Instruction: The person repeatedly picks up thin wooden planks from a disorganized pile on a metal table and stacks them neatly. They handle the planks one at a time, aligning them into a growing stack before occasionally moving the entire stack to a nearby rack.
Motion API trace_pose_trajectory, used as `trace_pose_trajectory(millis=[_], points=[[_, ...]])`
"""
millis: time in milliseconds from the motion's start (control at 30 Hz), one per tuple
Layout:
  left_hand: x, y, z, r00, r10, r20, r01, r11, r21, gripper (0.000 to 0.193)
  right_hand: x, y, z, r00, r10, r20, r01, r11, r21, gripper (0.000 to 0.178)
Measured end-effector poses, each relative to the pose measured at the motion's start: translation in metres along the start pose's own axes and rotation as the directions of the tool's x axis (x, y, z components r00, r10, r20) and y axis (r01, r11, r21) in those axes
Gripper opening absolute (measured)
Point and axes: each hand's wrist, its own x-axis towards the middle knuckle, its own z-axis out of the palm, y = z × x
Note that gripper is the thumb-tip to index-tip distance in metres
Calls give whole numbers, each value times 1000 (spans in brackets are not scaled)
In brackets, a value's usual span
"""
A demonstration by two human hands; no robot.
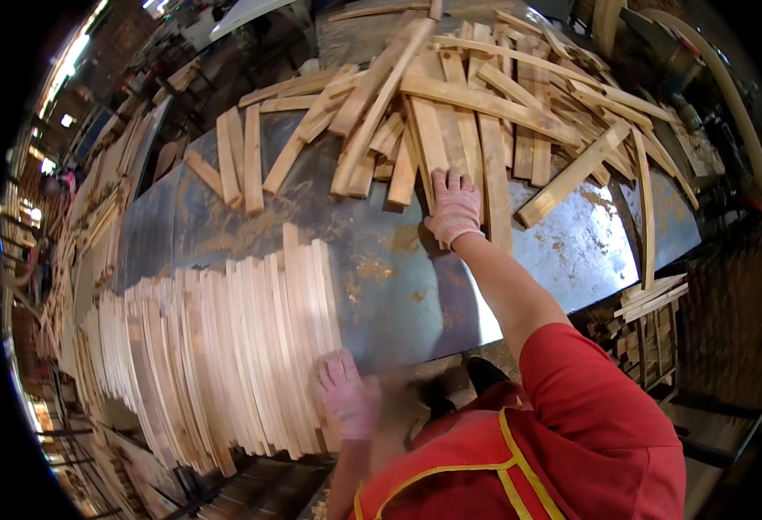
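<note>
My right hand [456, 205], in a pale pink knit glove, reaches out to the near end of a wooden slat [430, 139] in the loose pile. Its fingers lie over the slat's end with the thumb at the side; the underside of the grip is hidden. My left hand [344, 397], gloved alike and slightly blurred, lies with fingers stretched out against the right end of a long row of slats [251, 347]. These stand on edge, packed side by side, with uneven far ends. Both the row and the pile rest on a worn metal table [389, 321].
Loose slats [493, 108] cross one another over the table's far side. Sawdust [372, 269] is scattered on the metal. More wood is stacked on a rack [649, 338] below the right edge. Timber [103, 208] lies along the left, and a pale curved surface [246, 16] stands beyond.
</note>
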Motion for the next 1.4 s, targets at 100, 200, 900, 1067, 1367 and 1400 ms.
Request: trace_pose_trajectory(millis=[100, 200, 900, 1067, 1367, 1400], points=[[14, 34, -7, 997, 75, 16, -73, 993, -90, 92, -9, 36, 13, 999, 1, 44, -7, 990, 141, 95], [36, 66, -12, 992, 129, 3, -125, 965, -229, 86, -63, 56, -12, 966, 1, 259, -158, 794, 588, 103], [47, 82, -11, 771, 154, 618, 581, 228, -782, 71, 88, 15, -78, 710, -672, 210, 590, 731, 343, 71], [-42, 16, -51, 751, 298, 589, 656, -440, -614, 68, -5, 34, -51, 864, -456, 215, 47, 496, 867, 56], [-31, 11, 26, 776, -117, 620, 306, -790, -531, 79, -246, -123, 9, 615, -480, 626, -741, -82, 666, 76], [-27, 5, 21, 832, -186, 523, 360, -537, -763, 78, -244, -128, 10, 604, -484, 633, -740, -46, 671, 78]])
